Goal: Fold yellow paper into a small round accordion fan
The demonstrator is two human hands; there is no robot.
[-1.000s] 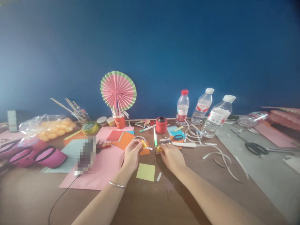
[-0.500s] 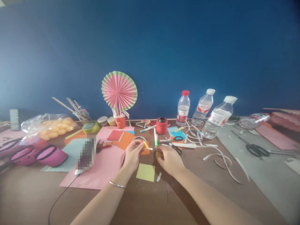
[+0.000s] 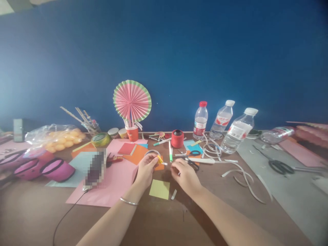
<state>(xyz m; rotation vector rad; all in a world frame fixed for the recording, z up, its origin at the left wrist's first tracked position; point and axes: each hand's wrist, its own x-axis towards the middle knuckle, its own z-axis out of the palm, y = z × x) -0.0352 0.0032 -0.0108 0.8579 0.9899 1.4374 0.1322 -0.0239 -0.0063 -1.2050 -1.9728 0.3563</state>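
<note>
My left hand (image 3: 147, 169) is closed in a pinch on a small yellow paper piece (image 3: 160, 159), which looks folded and fans out slightly from the fingertips. A short white strip (image 3: 164, 164) sticks out to the right of it. Just beyond that strip is my right hand (image 3: 185, 172), its fingers curled together; whatever they may pinch is hidden. Below and between both hands lie a pale yellow paper square (image 3: 159, 189) and a small white strip of paper or tape (image 3: 174, 194). Scissors (image 3: 194, 164) with dark blue handles rest behind my right hand.
Behind the hands stand a red spool (image 3: 177, 138) and a paper cup (image 3: 132, 133) bearing a pleated watermelon fan (image 3: 132, 102). Water bottles (image 3: 236, 132) and curled white strips (image 3: 243, 171) are on the right. Pink paper (image 3: 110, 188) and a blurred-out device (image 3: 94, 169) lie left.
The yellow piece in my left hand now looks more spread. A brownish thing seen at my right fingertips no longer shows, and those fingers have shifted slightly. The view has tilted a little.
</note>
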